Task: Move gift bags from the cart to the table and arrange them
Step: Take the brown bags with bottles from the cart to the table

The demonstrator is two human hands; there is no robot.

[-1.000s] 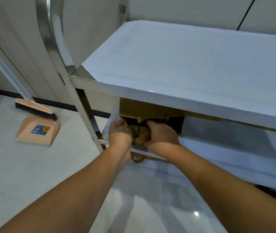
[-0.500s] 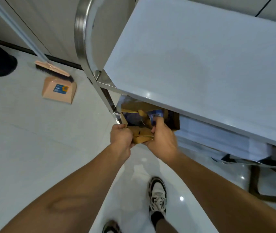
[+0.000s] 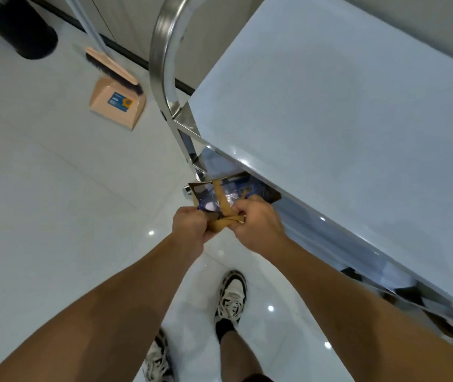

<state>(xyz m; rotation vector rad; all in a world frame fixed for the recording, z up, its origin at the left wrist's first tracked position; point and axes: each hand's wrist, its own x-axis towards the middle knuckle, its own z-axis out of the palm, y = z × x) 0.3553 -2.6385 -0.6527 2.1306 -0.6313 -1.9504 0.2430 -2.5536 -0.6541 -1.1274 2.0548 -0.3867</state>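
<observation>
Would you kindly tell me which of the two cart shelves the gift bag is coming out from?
The lower shelf: the gift bag emerges from beneath the white top shelf, its handles gripped by the left hand and right hand.

Seen from above: left grip (image 3: 189, 226) and right grip (image 3: 258, 224) both clenched round the tan ribbon handles (image 3: 224, 220) of a brown gift bag (image 3: 236, 190), open-mouthed, half under the cart's white top shelf (image 3: 344, 106). Chrome cart handle (image 3: 162, 51) arching up beside it. Farther left on the glossy floor (image 3: 40, 188), a peach dustpan (image 3: 118, 103) with brush (image 3: 112, 66). Below, two sneakers (image 3: 232, 295).
</observation>
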